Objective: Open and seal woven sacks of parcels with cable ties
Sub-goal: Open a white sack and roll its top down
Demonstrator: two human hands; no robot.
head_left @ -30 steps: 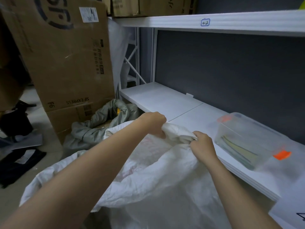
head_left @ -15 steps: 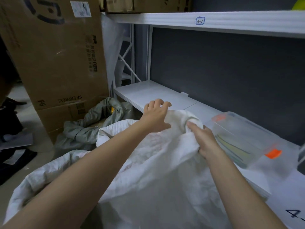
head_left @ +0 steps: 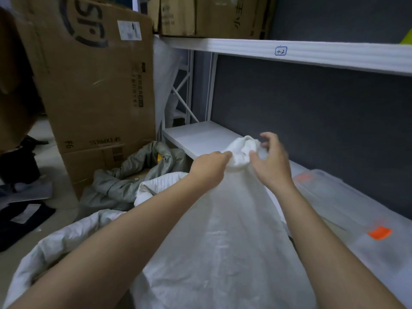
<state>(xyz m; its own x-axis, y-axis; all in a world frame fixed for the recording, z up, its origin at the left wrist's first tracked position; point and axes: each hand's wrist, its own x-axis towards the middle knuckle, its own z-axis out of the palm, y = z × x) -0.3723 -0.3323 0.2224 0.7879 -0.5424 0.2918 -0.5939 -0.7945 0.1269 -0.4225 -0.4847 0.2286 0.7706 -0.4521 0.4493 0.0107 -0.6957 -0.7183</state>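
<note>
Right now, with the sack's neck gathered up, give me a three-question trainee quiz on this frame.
1. True or false: a cable tie is visibly fastened round the bunched neck of the white woven sack.
2. Which hand grips the sack just below the bunch? A) left hand B) right hand C) neither
3. Fill in: the clear plastic box with orange clips sits on the lower ____.

Key: 1 false, no tie shows. 2 A; the right hand's fingers curl round the bunch itself. 3 shelf.
</note>
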